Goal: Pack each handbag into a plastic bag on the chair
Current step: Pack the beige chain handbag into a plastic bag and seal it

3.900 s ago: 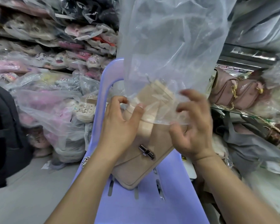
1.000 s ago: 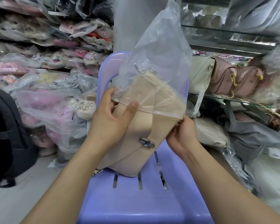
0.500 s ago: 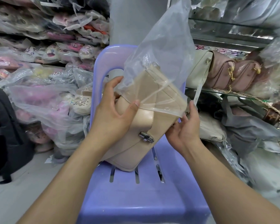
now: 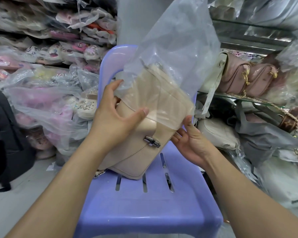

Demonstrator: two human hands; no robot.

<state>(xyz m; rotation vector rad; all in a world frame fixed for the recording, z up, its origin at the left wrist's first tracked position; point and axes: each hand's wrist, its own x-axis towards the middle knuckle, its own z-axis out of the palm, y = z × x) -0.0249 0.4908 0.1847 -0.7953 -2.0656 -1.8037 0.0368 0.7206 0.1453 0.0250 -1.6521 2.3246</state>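
A beige handbag [image 4: 136,152] with a silver clasp stands tilted, its lower corner resting on the seat of the purple plastic chair [image 4: 150,208]. A clear plastic bag [image 4: 177,54] covers the handbag's upper half and rises loosely above it. My left hand [image 4: 115,117] grips the handbag's left side, thumb pressed on the front at the bag's edge. My right hand [image 4: 189,141] is at the handbag's right side with fingers spread, thumb touching the plastic's lower edge. A silver chain shows beneath the handbag.
Pink and cream handbags [image 4: 244,78] sit on a glass shelf [image 4: 258,100] to the right, with more bags below. Plastic-wrapped shoes [image 4: 55,100] pile up at the left. A black backpack [image 4: 5,138] stands on the floor at far left.
The plastic bag has slid down over the handbag's top half. My right hand has loosened from gripping the right edge to spread fingers. The handbag has tilted slightly more upright.
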